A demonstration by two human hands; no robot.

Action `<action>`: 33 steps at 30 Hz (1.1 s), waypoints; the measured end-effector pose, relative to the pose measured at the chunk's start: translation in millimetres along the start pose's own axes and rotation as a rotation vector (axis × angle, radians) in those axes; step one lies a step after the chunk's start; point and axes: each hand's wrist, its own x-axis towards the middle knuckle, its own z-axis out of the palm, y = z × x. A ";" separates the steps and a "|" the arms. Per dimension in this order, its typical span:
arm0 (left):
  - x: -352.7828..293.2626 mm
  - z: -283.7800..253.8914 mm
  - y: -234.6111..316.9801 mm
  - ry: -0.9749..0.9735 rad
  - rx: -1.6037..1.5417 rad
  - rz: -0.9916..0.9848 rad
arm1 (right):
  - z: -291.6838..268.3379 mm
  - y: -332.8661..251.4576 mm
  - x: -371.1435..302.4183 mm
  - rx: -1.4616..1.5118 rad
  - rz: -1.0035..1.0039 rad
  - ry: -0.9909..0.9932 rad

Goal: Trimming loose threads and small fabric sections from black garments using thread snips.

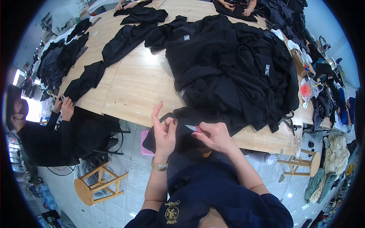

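My right hand (216,137) is closed around a small knife (198,129) with a red, white-dotted handle. Its short bright blade points left, toward my left hand (164,137). That hand is raised with the index finger stretched up and the thumb apart from it; the other fingers are curled and partly hidden. A ring and a metal watch (160,164) are on it. Beneath both hands, black cloth (182,142) hangs over the table's near edge and across my lap. It runs up beside a big heap of black garments (232,64) with small light labels.
Pieces of black cloth (123,43) trail across the wooden table (133,83). At the left sits a masked person (42,129) handling cloth; other people's hands (239,8) work at the far edge. Wooden stools (85,192) stand both sides. A plastic cup bag (308,89) is at right.
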 end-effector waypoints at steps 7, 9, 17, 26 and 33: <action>-0.6 -0.1 2.1 -0.020 0.016 0.005 | 1.1 1.3 1.4 -0.074 -0.031 0.024; -1.0 -0.3 1.2 -0.023 0.020 0.004 | 1.8 1.2 1.6 -0.076 -0.041 0.033; -1.2 0.2 2.4 -0.042 0.043 0.016 | -1.4 -1.9 4.9 -0.079 -0.079 0.051; -0.7 -2.5 2.7 -0.032 0.021 0.000 | -2.9 2.6 -0.2 -0.004 -0.034 0.024; -1.4 -0.7 2.7 -0.031 0.031 0.013 | -3.0 0.7 0.4 0.001 0.019 -0.029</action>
